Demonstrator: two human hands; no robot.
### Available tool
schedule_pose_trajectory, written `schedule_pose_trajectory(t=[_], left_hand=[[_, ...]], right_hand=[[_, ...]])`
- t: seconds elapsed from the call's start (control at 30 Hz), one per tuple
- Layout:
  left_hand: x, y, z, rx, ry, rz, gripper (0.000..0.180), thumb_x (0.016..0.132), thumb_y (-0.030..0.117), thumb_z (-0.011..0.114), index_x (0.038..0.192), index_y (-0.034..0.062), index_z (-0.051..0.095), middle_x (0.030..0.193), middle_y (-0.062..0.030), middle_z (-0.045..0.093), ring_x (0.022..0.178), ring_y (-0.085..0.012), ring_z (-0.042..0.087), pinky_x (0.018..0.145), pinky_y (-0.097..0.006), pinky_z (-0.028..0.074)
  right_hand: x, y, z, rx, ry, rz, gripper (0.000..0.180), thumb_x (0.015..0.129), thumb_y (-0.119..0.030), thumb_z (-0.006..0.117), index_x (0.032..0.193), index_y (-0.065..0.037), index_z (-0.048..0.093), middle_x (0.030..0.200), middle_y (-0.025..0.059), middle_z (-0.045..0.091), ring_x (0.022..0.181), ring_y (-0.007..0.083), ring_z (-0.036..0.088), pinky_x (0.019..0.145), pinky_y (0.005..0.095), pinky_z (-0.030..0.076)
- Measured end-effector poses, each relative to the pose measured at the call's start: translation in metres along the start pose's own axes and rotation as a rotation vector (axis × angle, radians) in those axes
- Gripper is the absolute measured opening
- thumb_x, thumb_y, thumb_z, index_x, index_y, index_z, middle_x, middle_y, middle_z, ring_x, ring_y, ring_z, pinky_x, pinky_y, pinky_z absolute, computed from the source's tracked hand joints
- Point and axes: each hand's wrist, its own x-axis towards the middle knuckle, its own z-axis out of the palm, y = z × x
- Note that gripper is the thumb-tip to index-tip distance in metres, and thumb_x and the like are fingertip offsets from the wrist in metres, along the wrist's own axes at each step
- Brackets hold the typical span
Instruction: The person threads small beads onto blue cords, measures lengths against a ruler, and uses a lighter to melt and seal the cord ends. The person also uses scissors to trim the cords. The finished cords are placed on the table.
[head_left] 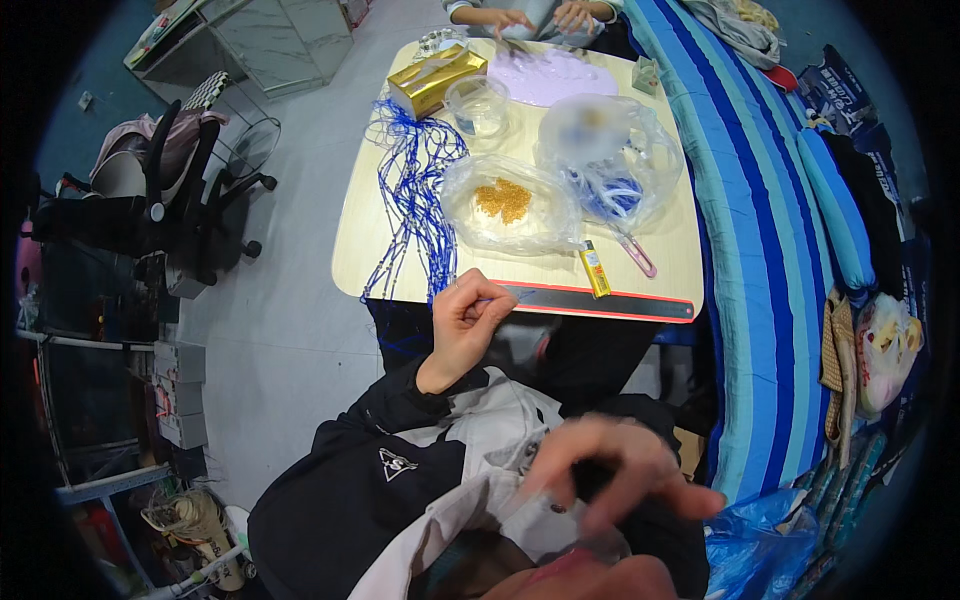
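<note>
My left hand (467, 325) is closed in a pinch at the table's near edge. Between thumb and forefinger it holds a thin blue cord (522, 295), whose end sticks out over the black ruler (600, 300). Close to my mouth, my right hand (612, 462) is raised and smeared by motion; whether anything is in its fingers cannot be made out. A long bundle of blue cords (420, 200) with small beads lies down the table's left side, partly hanging over the near edge beside my left hand. Past the ruler, a clear plastic bag (465, 215) holds small golden beads (503, 201).
On the table (350, 240) are a yellow lighter (594, 270), pink-handled snips (638, 257), a bag with blue cord (615, 195), a clear tub (478, 112), a gold box (437, 82) and a lilac mat (553, 77). Another person's hands (545, 20) work opposite. A striped bed (760, 250) borders the right.
</note>
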Motion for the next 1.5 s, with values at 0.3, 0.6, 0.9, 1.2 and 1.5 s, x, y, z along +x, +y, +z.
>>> schedule_pose_trajectory(t=[0.3, 0.6, 0.9, 1.2, 1.5], left_hand=[[-0.001, 0.002, -0.001, -0.003, -0.07, 0.058, 0.003, 0.082, -0.001, 0.069, 0.083, -0.0009, 0.066, 0.072, -0.0002, 0.054, 0.056, -0.0007, 0.04, 0.047, -0.017, 0.026], [-0.002, 0.004, 0.002, -0.071, -0.003, -0.111, 0.005, 0.082, 0.0, 0.07, 0.086, 0.0001, 0.067, 0.067, 0.0002, 0.05, 0.053, -0.0026, 0.04, 0.047, -0.018, 0.028], [0.004, 0.003, -0.003, 0.294, -0.041, 0.182, 0.005, 0.078, -0.002, 0.07, 0.082, 0.0005, 0.068, 0.067, -0.0057, 0.054, 0.055, -0.0125, 0.05, 0.049, -0.025, 0.036], [0.016, -0.006, -0.022, 0.249, -0.205, 0.165, 0.01, 0.084, 0.001, 0.061, 0.092, 0.0003, 0.067, 0.077, -0.0085, 0.058, 0.066, -0.0175, 0.054, 0.06, -0.027, 0.041], [0.027, -0.031, -0.055, 0.276, -0.117, 0.015, 0.015, 0.091, 0.008, 0.052, 0.095, -0.0022, 0.063, 0.074, -0.0089, 0.054, 0.065, -0.0191, 0.053, 0.061, -0.028, 0.04]], right_hand=[[-0.012, 0.037, -0.06, -1.528, 0.465, 0.344, 0.032, 0.072, -0.009, 0.078, 0.1, -0.003, 0.066, 0.103, 0.0118, 0.057, 0.072, 0.018, 0.053, 0.068, 0.0283, 0.044], [-0.029, 0.057, -0.061, -1.401, 0.682, 0.303, 0.011, 0.082, 0.0, 0.066, 0.081, 0.003, 0.056, 0.091, 0.0126, 0.056, 0.066, 0.0226, 0.055, 0.058, 0.0299, 0.044], [-0.027, 0.04, -0.052, -1.319, 0.769, 0.39, 0.023, 0.082, -0.003, 0.069, 0.103, 0.0, 0.062, 0.094, 0.0123, 0.062, 0.062, 0.0226, 0.056, 0.059, 0.0284, 0.047], [-0.046, 0.04, -0.059, -0.696, 0.906, 0.599, 0.008, 0.088, -0.006, 0.065, 0.086, 0.002, 0.063, 0.078, 0.0043, 0.065, 0.063, 0.01, 0.057, 0.057, 0.0224, 0.043], [-0.079, 0.027, -0.086, -0.109, 1.187, 0.376, 0.023, 0.1, -0.017, 0.048, 0.082, -0.004, 0.051, 0.065, -0.0002, 0.045, 0.054, 0.0025, 0.033, 0.048, 0.0182, 0.025]])
